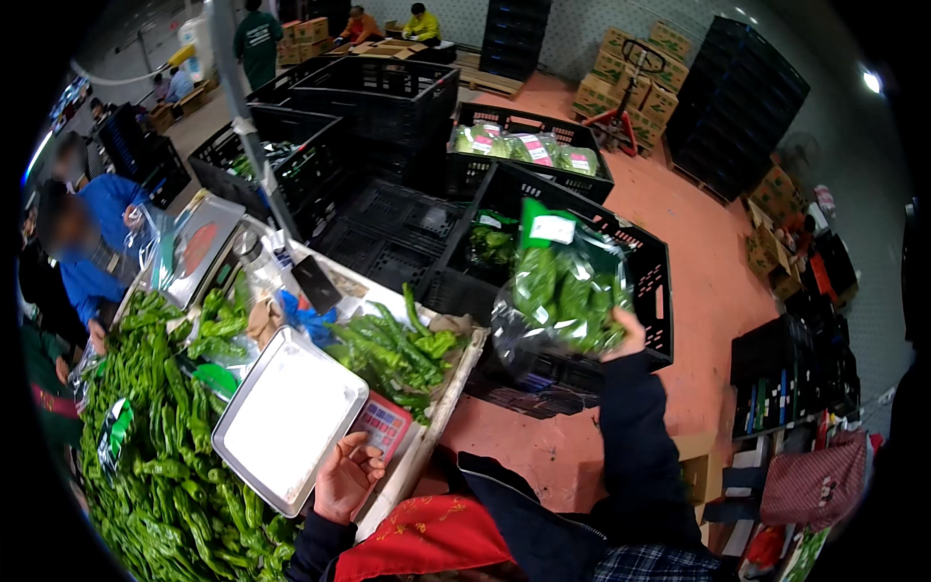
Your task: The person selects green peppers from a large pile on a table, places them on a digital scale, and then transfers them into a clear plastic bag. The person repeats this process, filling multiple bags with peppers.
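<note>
Over a black crate [652, 281] on my right, my right hand [626, 336] grips the lower right corner of a clear plastic bag of green peppers [564, 286]. The bag has a green top with a white label. My left hand [349, 475] rests palm up beside a metal weighing tray [291, 417], its fingers loosely curled, apart and holding nothing. Partly under the tray's edge sits a red scale keypad [383, 425]. Loose long green peppers [184, 436] are heaped on the table to the left, and a smaller pile of peppers [393, 349] lies beyond the tray.
Another pepper bag [491, 242] lies inside the crate. A farther crate [529, 126] holds bagged vegetables with labels. Stacked black crates [378, 97] stand past the table, near a metal pole [254, 126]. A co-worker in blue [107, 218] is at the table's left, beside a second scale [199, 242].
</note>
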The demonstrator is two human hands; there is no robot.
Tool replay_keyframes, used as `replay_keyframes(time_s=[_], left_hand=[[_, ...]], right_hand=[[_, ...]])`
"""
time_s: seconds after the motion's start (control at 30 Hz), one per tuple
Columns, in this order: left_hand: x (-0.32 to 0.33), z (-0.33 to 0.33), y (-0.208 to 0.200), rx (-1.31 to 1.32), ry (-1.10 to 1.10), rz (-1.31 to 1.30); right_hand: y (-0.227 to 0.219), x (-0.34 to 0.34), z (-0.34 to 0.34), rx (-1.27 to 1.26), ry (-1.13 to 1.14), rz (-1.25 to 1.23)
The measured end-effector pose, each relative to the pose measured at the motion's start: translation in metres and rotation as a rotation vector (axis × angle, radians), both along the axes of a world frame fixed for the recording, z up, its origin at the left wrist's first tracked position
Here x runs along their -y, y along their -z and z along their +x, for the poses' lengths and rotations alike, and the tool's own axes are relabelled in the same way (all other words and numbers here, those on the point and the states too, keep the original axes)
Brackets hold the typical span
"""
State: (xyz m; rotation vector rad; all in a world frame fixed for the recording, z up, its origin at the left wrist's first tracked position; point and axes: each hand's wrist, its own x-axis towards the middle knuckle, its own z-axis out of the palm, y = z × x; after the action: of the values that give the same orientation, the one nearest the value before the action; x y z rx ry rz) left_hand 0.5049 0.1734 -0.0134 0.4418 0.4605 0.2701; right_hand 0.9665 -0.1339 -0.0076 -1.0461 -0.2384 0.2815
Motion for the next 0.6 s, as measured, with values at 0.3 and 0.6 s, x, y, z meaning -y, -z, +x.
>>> replay_keyframes(time_s=[0.3,0.6], left_hand=[[0.004,0.046,0.012,-0.105,0.017,-0.026],[0.003,0.054,0.003,-0.167,-0.046,-0.045]], right_hand=[[0.018,0.075,0.176,-0.292,0.318,-0.165],[0.12,0.025,0.252,0.241,-0.088,-1.558]])
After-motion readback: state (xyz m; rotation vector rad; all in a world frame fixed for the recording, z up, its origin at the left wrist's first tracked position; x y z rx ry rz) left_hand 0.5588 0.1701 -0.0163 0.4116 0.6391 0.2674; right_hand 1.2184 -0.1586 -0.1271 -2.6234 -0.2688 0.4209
